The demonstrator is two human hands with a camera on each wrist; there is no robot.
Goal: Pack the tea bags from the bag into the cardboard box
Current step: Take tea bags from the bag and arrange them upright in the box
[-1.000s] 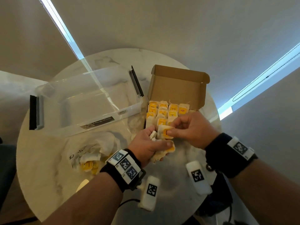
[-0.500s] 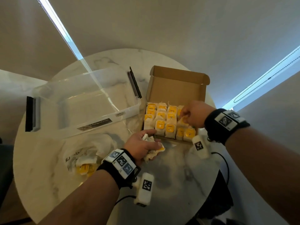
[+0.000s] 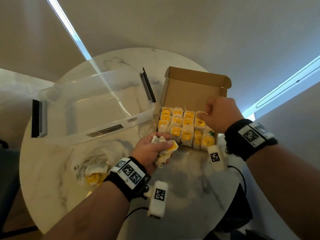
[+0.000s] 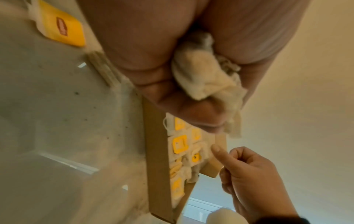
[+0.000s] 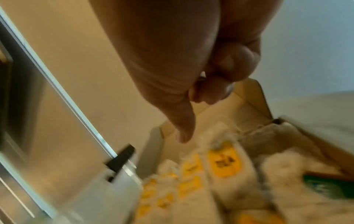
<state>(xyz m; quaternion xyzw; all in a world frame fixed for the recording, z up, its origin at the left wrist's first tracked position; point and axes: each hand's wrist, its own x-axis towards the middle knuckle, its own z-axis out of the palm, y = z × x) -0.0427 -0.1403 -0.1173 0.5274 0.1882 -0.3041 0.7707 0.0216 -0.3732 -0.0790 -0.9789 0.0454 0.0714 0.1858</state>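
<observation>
The open cardboard box [image 3: 194, 89] stands on the round marble table [image 3: 190, 187], lid upright. Rows of tea bags [image 3: 187, 129] with yellow tags stand inside. My right hand [image 3: 205, 113] hovers over the box's far right corner with fingers curled and nothing in them. Its thumb points down at a tea bag there. The right wrist view shows the same hand [image 5: 206, 91] above the blurred bags [image 5: 222, 162]. My left hand [image 3: 155, 146] grips a crumpled bunch of tea bags [image 3: 166, 153] at the box's near left corner; the left wrist view shows that bunch [image 4: 206, 78].
A crumpled plastic bag [image 3: 97, 158] with a few yellow-tagged tea bags [image 3: 93, 179] lies left of my left wrist. An empty clear plastic bin [image 3: 97, 108] with black clips sits left of the box. The table's rim runs close on the right.
My right hand took one tea bag from the left hand's bunch, carried it to the box's far right corner and let it go there. The left hand stayed beside the box.
</observation>
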